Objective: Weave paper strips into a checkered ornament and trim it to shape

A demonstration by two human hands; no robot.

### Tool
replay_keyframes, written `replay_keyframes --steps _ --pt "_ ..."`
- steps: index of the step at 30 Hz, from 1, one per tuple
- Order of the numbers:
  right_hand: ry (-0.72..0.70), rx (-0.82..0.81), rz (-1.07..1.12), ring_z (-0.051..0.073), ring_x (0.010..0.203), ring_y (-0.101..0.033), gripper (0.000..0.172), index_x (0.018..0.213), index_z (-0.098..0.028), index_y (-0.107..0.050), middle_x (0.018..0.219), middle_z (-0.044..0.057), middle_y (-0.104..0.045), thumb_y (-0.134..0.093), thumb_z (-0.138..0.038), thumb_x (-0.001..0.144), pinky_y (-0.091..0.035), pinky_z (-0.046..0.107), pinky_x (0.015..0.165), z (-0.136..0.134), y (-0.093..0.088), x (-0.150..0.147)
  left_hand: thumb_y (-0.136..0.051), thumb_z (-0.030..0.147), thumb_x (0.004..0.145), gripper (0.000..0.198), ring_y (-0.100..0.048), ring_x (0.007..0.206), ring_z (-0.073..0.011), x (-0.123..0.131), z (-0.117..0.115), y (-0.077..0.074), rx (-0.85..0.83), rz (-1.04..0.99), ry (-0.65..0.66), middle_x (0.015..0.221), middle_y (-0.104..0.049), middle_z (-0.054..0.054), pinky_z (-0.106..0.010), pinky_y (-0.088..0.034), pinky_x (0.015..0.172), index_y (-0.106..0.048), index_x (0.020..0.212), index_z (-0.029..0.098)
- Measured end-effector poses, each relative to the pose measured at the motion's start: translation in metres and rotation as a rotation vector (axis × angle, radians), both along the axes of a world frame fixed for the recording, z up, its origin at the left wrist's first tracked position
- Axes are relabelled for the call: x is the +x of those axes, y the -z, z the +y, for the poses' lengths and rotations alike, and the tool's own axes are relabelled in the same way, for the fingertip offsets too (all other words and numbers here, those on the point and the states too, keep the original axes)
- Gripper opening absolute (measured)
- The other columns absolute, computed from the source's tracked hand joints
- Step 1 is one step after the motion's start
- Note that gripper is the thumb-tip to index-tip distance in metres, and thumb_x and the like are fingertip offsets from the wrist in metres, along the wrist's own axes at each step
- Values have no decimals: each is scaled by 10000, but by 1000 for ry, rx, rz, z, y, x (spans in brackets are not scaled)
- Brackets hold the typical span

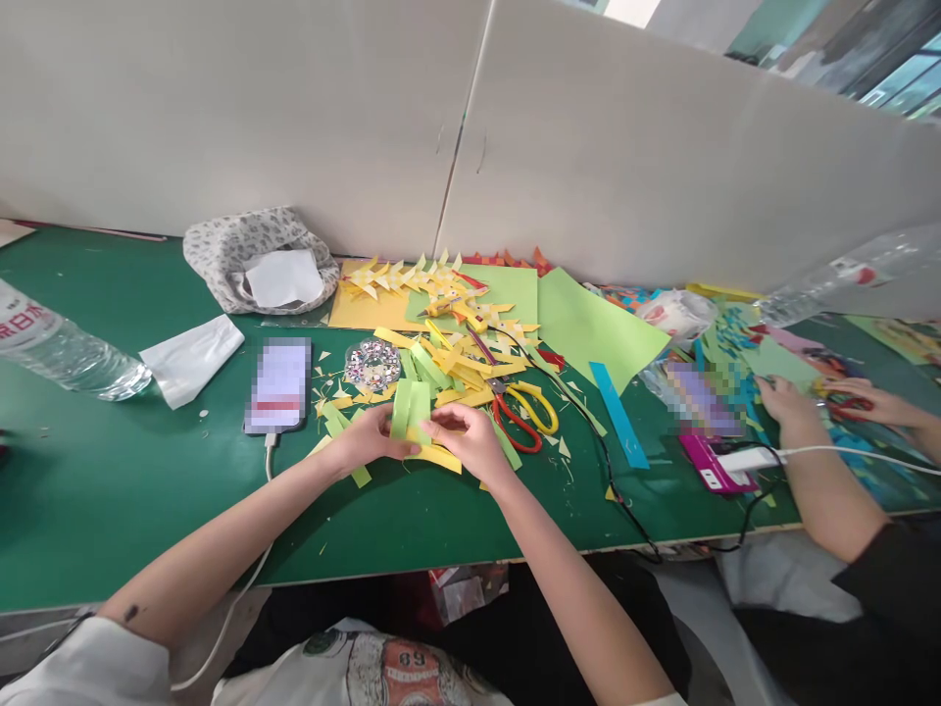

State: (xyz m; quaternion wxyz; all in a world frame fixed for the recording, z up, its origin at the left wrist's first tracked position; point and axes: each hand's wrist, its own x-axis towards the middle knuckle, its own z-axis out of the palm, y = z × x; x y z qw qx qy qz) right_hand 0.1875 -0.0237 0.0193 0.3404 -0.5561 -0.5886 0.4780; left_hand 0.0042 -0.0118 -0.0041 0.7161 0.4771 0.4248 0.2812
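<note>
Between my two hands is a light green paper strip (412, 410), folded or curled upright. My left hand (371, 434) pinches its left side, and my right hand (465, 439) grips its lower right with the fingertips. A yellow paper strip (439, 458) shows just below the fingers. Around them lie loose green and yellow strips and small scraps. A round clear case of googly eyes (372, 363) sits just behind my left hand. Scissors with red and yellow handles (525, 417) lie right of my right hand, and a yellow glue gun (457, 312) rests farther back.
Left are a phone (277, 385) on a cable, a white paper sheet (192, 360), a water bottle (66, 343) and a patterned cloth bag (257, 257). Right are a green sheet (595, 328), a blue strip (619, 414) and a pink power strip (713, 466). A co-worker's hands (790, 407) handle scissors there.
</note>
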Motion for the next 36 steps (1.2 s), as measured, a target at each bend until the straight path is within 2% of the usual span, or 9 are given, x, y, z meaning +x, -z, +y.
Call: replay_keyframes --steps 3,5,7,10,13,17,27,32,36 --pt "-17 -131 125 189 855 -630 419 987 -201 -597 1009 56 -639 -718 -389 632 -518 287 723 2 -6 2 -768 246 584 417 -625 695 -139 -1 2 -1 27 -6 -102 830 -674 -27 -248 -508 625 -575 943 156" --pt "-41 -237 231 190 827 -645 543 1087 -210 -539 1017 62 -634 -734 -392 614 -538 295 688 3 -10 3 -761 264 595 410 -636 722 -150 -1 3 -2 36 -2 -163 874 -684 -42 -258 -520 641 -578 946 158" --pt "-47 -263 318 195 846 -647 614 1120 -213 -512 1003 58 -644 -761 -366 580 -547 297 695 2 -12 0 -763 270 591 411 -645 747 -158 -2 4 -3 39 9 -233 911 -691 -50 -261 -530 653 -579 943 164" --pt "49 -185 355 200 877 -638 522 1021 -195 -574 989 56 -662 -761 -382 570 -543 308 739 1 -7 -5 -770 289 581 406 -655 776 -174 -1 4 -4 25 29 -290 934 -701 -59 -276 -540 677 -591 926 168" --pt "155 -124 321 200 795 -643 414 878 -167 -623 874 57 -680 -709 -469 608 -548 331 727 1 1 -8 -778 329 566 416 -661 811 -207 2 1 -6 20 31 -247 950 -707 -65 -309 -546 706 -623 915 162" --pt "140 -74 235 199 720 -637 395 800 -163 -642 772 50 -674 -694 -508 614 -554 345 705 0 5 -7 -766 385 578 425 -654 886 -239 3 -1 -6 15 -24 -250 980 -706 -71 -323 -535 760 -657 922 161" --pt "-4 -72 176 193 674 -635 332 751 -168 -649 742 37 -665 -704 -464 611 -545 330 644 4 2 7 -766 352 584 375 -654 773 -204 -3 -1 -14 19 91 -244 879 -708 -64 -267 -513 609 -655 890 166" --pt "46 -104 203 202 746 -647 377 865 -172 -626 861 62 -684 -708 -440 613 -541 320 675 2 -2 4 -750 368 599 327 -646 716 -183 -2 0 -9 55 110 -248 836 -708 -57 -255 -496 577 -656 835 162" --pt "109 -34 172 206 779 -651 418 927 -172 -588 887 76 -687 -720 -411 611 -534 330 721 1 -3 2 -734 393 616 332 -643 728 -178 -2 1 -6 63 95 -248 834 -701 -42 -268 -502 601 -653 849 171"
